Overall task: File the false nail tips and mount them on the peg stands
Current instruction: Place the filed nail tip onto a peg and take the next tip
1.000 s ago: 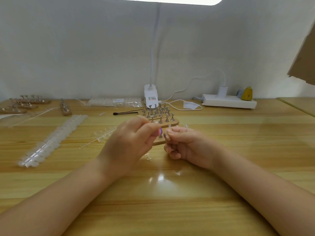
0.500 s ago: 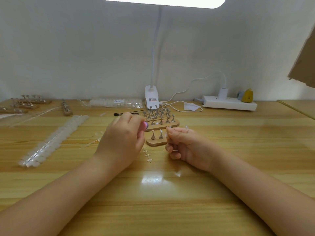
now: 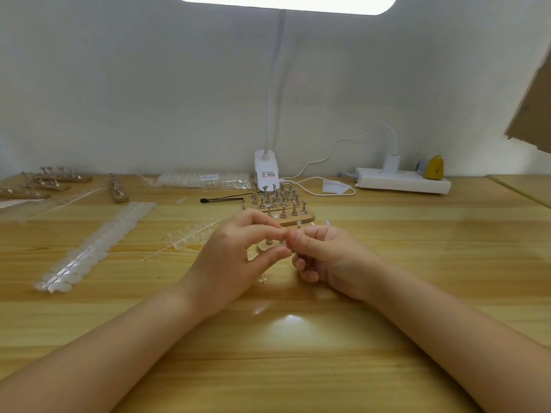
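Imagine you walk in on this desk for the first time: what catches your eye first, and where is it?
Two bare hands meet at mid-desk, the left hand and right hand with fingertips together over a small wooden peg stand. Behind them stand more peg stands, under a bright desk lamp. Long strips of clear nail tips lie to the left.

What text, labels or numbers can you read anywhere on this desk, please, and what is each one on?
Sticker on the lamp base: red and black print, too small to read.
Label on the bag of nail tips: printed lines, too blurred to read.
Nothing else carries visible text.
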`<state>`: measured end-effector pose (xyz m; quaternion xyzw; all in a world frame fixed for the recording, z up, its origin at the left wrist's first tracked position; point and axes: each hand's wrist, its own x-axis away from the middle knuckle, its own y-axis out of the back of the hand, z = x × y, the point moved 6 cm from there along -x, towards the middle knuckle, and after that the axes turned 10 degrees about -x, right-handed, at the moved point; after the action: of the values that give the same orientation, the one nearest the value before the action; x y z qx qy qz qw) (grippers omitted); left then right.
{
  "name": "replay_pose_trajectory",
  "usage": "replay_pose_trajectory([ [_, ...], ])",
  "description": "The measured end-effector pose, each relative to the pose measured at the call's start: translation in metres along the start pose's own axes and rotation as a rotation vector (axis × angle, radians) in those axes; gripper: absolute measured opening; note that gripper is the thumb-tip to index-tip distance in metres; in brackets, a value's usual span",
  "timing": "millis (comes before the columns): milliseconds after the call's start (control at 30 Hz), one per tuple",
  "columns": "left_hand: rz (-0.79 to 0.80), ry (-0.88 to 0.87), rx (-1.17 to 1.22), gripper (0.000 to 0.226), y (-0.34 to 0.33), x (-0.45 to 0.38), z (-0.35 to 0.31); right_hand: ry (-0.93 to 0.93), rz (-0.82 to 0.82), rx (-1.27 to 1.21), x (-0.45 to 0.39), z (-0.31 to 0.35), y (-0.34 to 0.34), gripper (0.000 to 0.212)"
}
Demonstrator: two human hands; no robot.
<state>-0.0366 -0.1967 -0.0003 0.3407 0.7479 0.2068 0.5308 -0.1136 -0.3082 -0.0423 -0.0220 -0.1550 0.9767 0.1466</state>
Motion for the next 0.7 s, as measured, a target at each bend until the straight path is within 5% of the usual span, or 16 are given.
replay_pose_trajectory([
  [367,-0.049,0.173,-0.064,0.031,0.000,0.004,0.017,0.129,-0.265,0.222,0.001,0.001,0.003,0.038],
  [500,-0.024,0.265,-0.276,0.029,-0.002,0.008,0.027,0.402,-0.504,0.957,0.012,0.021,0.011,0.015],
  [567,0.004,0.310,-0.287,0.024,-0.005,0.010,0.030,0.368,-0.554,1.280,0.014,0.023,0.014,0.011],
  [700,0.073,0.334,-0.244,0.025,-0.012,0.011,0.031,0.271,-0.608,1.405,0.010,0.021,0.025,0.024],
])
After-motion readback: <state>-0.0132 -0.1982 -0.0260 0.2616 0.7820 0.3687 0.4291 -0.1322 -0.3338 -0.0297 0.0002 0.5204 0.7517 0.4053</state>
